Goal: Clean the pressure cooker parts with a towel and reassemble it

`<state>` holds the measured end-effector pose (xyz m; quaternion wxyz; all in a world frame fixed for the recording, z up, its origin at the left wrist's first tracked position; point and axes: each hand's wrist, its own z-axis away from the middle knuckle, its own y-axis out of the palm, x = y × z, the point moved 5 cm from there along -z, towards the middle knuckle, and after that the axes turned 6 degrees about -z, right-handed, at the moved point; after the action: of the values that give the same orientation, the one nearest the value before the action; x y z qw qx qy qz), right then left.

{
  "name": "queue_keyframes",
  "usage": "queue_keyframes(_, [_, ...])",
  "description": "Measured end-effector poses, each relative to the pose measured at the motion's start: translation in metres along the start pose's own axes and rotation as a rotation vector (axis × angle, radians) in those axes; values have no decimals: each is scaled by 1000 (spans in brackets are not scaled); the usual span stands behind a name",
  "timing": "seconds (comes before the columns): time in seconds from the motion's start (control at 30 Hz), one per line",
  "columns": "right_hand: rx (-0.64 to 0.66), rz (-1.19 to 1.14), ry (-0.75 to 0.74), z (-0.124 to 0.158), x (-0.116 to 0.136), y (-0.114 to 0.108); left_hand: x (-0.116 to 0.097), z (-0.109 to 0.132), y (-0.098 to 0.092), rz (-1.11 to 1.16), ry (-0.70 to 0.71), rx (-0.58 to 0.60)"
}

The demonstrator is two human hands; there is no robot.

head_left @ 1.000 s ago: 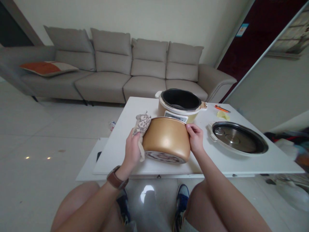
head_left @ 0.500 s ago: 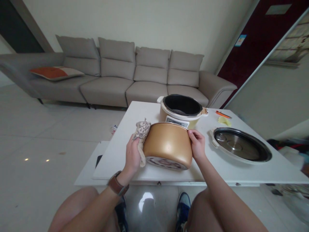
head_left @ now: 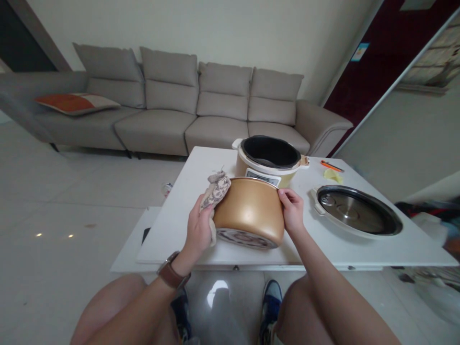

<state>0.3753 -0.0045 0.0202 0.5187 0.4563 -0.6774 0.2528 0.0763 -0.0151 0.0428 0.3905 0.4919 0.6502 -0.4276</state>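
A gold inner pot (head_left: 249,211) is held tilted over the near part of the white table (head_left: 168,239), its stained base turned toward me. My left hand (head_left: 200,224) is closed on a patterned cloth (head_left: 217,189), pressing it against the pot's left side and rim. On the other side, my right hand (head_left: 293,211) pinches the pot's upper right rim between thumb and fingers. The pot's inside is hidden from me. Just behind it stands the pressure cooker body (head_left: 271,170), uncovered, with a dark interior.
The cooker's lid (head_left: 350,213) lies upside down at the right of the table. Beyond it are a yellowish piece (head_left: 333,176) and an orange-handled tool (head_left: 331,166). A grey sofa (head_left: 219,127) runs along the wall behind the table.
The cloth in my left hand has shifted up and right, so more of it laps over the pot's rim. My right hand keeps its hold.
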Motion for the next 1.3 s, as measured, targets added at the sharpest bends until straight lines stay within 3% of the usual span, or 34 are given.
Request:
queue_keyframes(0.2, [5,-15,10,-1,-2,0,1,-2,0,57,-32,-35])
queue_keyframes(0.4, [-3,11,9,0,-3,-1,15,-6,-2,78,-102,-113])
queue_keyframes(0.57, [-11,3,6,1,-3,-2,26,-10,-2,82,-145,-122])
queue_keyframes(1.3, [-5,43,-21,1,2,-1,32,-9,-1,54,-168,-120])
